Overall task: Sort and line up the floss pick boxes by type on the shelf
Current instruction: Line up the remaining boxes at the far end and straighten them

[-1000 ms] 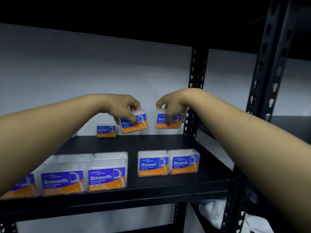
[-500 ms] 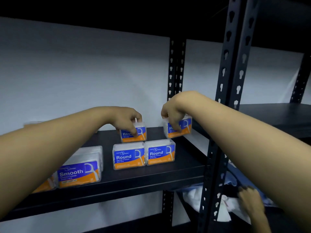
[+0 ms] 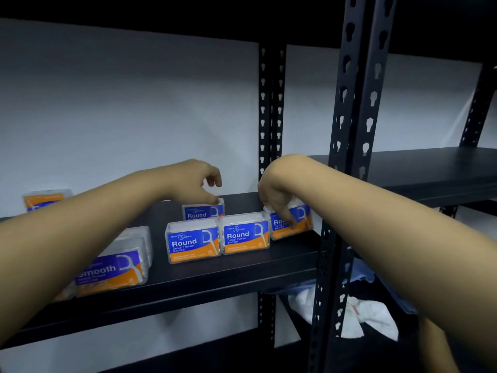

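Observation:
Two Round floss pick boxes (image 3: 192, 243) (image 3: 246, 235) stand side by side near the front of the black shelf (image 3: 242, 269). Behind them stands a third Round box (image 3: 203, 211); my left hand (image 3: 196, 181) hovers just over its top with fingers loosely curled and lifted off it. My right hand (image 3: 277, 195) grips a fourth Round box (image 3: 298, 219) from above, one finger over its label, and the box rests on the shelf to the right of the front pair. A Smooth box (image 3: 113, 267) sits at the front left, partly hidden by my left forearm.
Another orange-labelled box (image 3: 45, 200) stands at the back left by the white wall. Black perforated uprights (image 3: 352, 130) rise just right of my right hand. White and blue cloth (image 3: 363, 316) lies on the level below. A second shelf (image 3: 430, 168) extends to the right.
Both hands came down with their Round boxes onto the shelf behind and beside the front pair. My left hand's fingers have lifted off its box; my right hand still holds its box.

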A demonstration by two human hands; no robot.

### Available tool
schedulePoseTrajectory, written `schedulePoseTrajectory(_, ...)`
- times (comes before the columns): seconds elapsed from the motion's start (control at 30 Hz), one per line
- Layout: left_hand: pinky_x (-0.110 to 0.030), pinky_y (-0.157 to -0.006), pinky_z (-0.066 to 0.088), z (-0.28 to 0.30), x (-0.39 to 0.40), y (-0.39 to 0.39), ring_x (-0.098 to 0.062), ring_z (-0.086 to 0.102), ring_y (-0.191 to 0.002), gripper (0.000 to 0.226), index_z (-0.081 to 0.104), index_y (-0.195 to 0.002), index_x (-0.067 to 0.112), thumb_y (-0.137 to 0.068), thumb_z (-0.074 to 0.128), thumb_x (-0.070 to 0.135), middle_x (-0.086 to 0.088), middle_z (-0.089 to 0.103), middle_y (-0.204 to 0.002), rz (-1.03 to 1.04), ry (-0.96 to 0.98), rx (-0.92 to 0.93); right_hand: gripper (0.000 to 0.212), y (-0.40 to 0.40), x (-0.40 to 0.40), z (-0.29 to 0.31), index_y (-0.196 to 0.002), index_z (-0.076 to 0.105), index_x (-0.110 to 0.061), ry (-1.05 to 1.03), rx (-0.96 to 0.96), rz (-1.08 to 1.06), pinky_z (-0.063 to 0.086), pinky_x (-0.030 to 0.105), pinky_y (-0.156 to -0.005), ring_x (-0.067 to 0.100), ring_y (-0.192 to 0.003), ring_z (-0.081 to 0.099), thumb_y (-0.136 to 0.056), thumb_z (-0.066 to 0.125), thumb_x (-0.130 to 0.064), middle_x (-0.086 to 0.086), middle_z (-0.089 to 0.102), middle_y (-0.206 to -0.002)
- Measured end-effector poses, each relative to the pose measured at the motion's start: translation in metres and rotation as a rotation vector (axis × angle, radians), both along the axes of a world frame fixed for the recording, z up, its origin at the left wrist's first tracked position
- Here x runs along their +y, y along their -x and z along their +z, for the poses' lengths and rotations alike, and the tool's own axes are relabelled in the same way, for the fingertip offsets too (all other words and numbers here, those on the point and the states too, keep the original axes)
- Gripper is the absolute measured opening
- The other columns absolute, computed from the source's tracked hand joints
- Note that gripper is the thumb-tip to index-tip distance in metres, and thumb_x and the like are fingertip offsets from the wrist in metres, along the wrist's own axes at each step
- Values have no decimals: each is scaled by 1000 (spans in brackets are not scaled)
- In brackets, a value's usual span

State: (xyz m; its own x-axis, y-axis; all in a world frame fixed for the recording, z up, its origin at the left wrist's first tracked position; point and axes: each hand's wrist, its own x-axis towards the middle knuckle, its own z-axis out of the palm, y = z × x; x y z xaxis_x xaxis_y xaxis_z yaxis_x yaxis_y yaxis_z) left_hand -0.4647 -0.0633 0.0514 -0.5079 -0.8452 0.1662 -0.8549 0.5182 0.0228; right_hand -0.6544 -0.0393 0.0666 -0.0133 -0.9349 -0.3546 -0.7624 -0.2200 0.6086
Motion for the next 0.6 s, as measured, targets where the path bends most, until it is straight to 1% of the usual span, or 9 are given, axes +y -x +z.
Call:
schedulePoseTrajectory(0.07,-26,-72,50,1,16,-1,-13,64,-93,27,70,-107,25,-88,70,44,17,65,-99,-83,79,98,71,1,0,-2,-139,61,-22,-15,-13,2,54,48,-102,30,-120,63,-75,90,-32,-1,56,-116)
schedulePoseTrajectory(0.13,-25,-70,53,-2,29,0,-10,67,-86,27,73,-98,27,-85,72,51,17,70,-93,-115,-2,102,71,1,0,-5,-139,61,-22,-30,-13,7,54,47,-102,29,-118,63,-75,90,-33,-1,58,-118)
schedulePoseTrajectory(0.2,-27,-76,58,-8,35,-1,-7,70,-88,35,75,-100,28,-80,75,57,14,75,-95,-112,-121,101,72,2,1,-7,-140,60,-23,-35,-18,4,55,47,-100,29,-117,64,-75,90,-34,-1,59,-120)
schedulePoseTrajectory(0.27,-33,-81,61,-10,36,-3,-9,73,-90,39,76,-101,27,-77,77,58,11,78,-95,-103,-195,169,73,2,1,-8,-139,60,-24,-32,-21,10,55,46,-100,29,-116,64,-74,90,-34,-2,60,-119)
schedulePoseTrajectory(0.33,-36,-79,62,-9,37,-4,-12,74,-91,34,77,-103,26,-81,76,52,10,79,-93,-96,-265,234,72,3,2,-8,-138,62,-23,-25,-22,24,55,46,-99,29,-114,65,-73,91,-34,-2,61,-121)
schedulePoseTrajectory(0.4,-34,-79,60,-9,42,-4,-12,74,-93,33,76,-105,27,-84,72,53,11,79,-96,-102,-298,256,71,5,3,-9,-137,63,-23,-22,-38,27,56,47,-98,29,-114,66,-73,91,-33,-2,61,-117)
schedulePoseTrajectory(0.5,-29,-87,58,-16,60,3,-5,71,-98,58,70,-114,32,-69,74,69,17,75,-105,-113,-255,269,71,7,4,-9,-136,63,-25,-6,-48,38,56,46,-98,27,-110,66,-72,91,-36,-4,60,-110)
schedulePoseTrajectory(0.53,-27,-88,58,-19,66,8,-2,70,-99,65,67,-116,35,-63,76,72,19,73,-107,-113,-204,232,71,7,4,-9,-136,63,-25,-1,-43,45,56,46,-98,27,-108,66,-72,91,-37,-5,60,-107)
schedulePoseTrajectory(0.6,-28,-89,58,-23,70,17,-2,69,-97,68,64,-120,35,-63,81,68,18,71,-106,-103,-111,149,72,7,2,-10,-136,63,-25,-2,-38,56,56,45,-98,26,-106,66,-71,91,-37,-5,60,-104)
